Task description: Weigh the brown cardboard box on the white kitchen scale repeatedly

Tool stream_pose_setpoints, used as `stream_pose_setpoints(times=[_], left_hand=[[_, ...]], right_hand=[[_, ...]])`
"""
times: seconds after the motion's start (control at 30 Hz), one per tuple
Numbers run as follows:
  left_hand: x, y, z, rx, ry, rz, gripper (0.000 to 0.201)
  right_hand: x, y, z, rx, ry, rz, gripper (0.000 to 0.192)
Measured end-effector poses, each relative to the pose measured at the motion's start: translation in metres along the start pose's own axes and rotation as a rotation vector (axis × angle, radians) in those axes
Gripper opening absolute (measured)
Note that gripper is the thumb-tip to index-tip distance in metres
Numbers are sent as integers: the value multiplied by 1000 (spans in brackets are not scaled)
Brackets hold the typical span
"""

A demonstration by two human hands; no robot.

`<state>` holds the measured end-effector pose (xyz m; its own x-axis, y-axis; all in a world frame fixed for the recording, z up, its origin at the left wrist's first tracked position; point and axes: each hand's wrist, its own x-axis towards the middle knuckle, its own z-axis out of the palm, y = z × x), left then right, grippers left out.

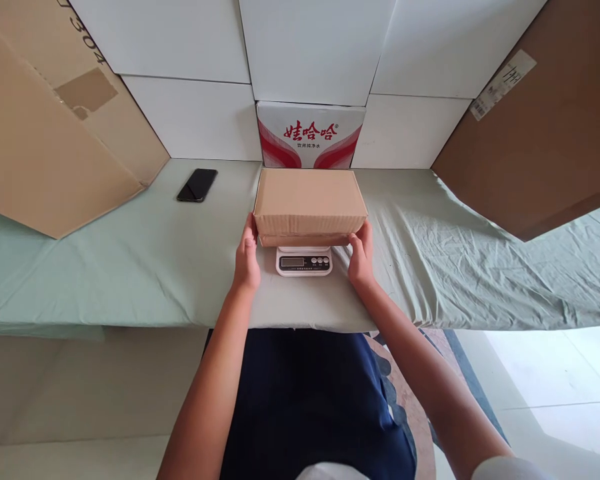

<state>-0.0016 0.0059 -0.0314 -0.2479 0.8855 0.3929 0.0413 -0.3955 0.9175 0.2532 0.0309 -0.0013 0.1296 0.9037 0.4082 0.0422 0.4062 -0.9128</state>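
Item one: a closed cardboard box (310,203), sitting on a small white scale (304,261) at table centre. I am seeing my left hand (247,257) gripping its 9 o'clock end and my right hand (361,257) gripping its 3 o'clock end, fingers curling against the sides. Item two: a black phone (197,185), lying at 10 o'clock on the green sheet (130,267). Item three: a red-and-white carton (310,137), standing at 12 o'clock.

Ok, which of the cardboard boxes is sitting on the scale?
The small closed brown box between both hands, on the white scale; the big cartons lean at the sides.
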Motion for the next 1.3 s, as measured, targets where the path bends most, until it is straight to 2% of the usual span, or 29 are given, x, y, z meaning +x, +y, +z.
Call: stream_pose_setpoints(times=[0.3,0.63,0.87,1.1,1.2,1.3], left_hand=[[-1,-2,0,54,-22,-35,75],[-3,1,-1,79,-37,-39,73],[-3,2,-2,79,-24,-19,84],[-10,10,1,98,-29,-1,79],[6,14,0,92,-18,24,75],[45,12,0,97,-15,60,72]], right_hand=[[2,-4,-5,10,20,-34,41],[-1,-4,-1,22,-28,-27,42],[4,-3,0,44,-29,-18,42],[1,-14,0,49,-100,-16,51],[18,-17,1,-15,-132,-35,62],[55,-10,6,-49,-172,-96,63]])
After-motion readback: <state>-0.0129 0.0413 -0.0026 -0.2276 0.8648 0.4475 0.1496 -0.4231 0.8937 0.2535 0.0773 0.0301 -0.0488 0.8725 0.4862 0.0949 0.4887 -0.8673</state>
